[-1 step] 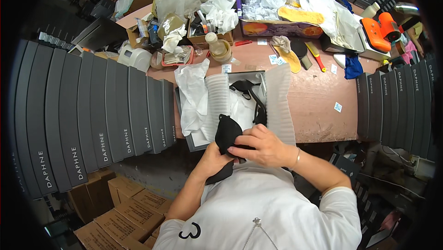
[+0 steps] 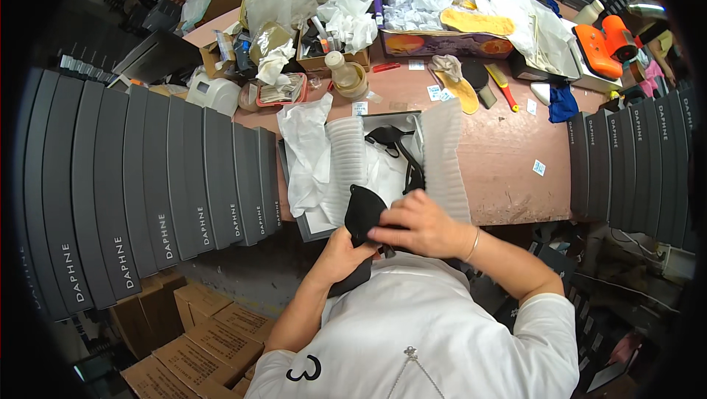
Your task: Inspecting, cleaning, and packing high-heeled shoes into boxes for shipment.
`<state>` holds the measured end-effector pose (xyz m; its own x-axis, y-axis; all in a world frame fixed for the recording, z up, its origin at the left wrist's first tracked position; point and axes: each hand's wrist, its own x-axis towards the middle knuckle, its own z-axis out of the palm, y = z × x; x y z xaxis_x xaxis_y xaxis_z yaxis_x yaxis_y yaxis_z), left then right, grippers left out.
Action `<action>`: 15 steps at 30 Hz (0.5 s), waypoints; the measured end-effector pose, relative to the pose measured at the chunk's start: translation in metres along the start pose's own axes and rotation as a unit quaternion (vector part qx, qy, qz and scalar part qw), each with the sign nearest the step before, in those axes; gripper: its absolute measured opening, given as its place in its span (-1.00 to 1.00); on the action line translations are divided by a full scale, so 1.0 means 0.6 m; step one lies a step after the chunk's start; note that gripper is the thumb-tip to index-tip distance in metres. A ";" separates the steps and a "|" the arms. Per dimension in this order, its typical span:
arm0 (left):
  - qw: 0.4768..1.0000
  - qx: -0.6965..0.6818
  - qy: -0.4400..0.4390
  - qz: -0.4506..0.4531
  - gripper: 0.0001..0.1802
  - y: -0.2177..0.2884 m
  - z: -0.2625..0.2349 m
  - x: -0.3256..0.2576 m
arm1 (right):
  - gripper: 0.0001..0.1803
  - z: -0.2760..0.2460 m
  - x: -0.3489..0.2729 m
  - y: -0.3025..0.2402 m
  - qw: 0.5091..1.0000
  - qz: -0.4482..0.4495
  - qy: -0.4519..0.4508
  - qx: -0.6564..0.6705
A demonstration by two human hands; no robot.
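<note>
A black shoe [image 2: 362, 210] is held close in front of my body, over the near edge of an open shoebox. My left hand [image 2: 343, 255] grips it from below, with its fingers mostly hidden. On its right side my right hand [image 2: 420, 224] pinches a part of the shoe that I cannot make out, fingers bent and thumb pressed in. The open shoebox [image 2: 319, 221] holds a second black strappy shoe [image 2: 388, 135] on white paper. Ribbed white padding sheets [image 2: 443, 171] stand up along both sides of the box, and crumpled tissue paper [image 2: 305, 156] hangs over its left side.
Dark grey shoeboxes [image 2: 184, 193] stand in rows left and right. Behind the open box are a glue jar [image 2: 346, 75], a yellow insole [image 2: 460, 93], a brush [image 2: 502, 87], a blue cloth [image 2: 563, 106] and a carton of paper [image 2: 449, 44]. Brown cartons [image 2: 193, 358] sit lower left.
My right hand has shifted slightly up and away from my body along the shoe. My left hand keeps its hold, and the shoe has barely moved.
</note>
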<state>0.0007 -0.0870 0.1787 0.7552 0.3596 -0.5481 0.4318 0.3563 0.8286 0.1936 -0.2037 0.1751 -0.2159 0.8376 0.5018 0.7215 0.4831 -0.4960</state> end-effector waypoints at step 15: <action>0.998 0.058 0.026 0.024 -0.83 0.004 0.001 -0.011 | -0.42 -0.004 0.022 -0.011 0.943 0.243 0.069 0.218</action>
<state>-0.0029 -0.0893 0.1843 0.7516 0.4191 -0.5095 0.4515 0.2364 0.8604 0.1876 -0.1966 0.1865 0.1797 0.9607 0.2115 0.3676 0.1339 -0.9203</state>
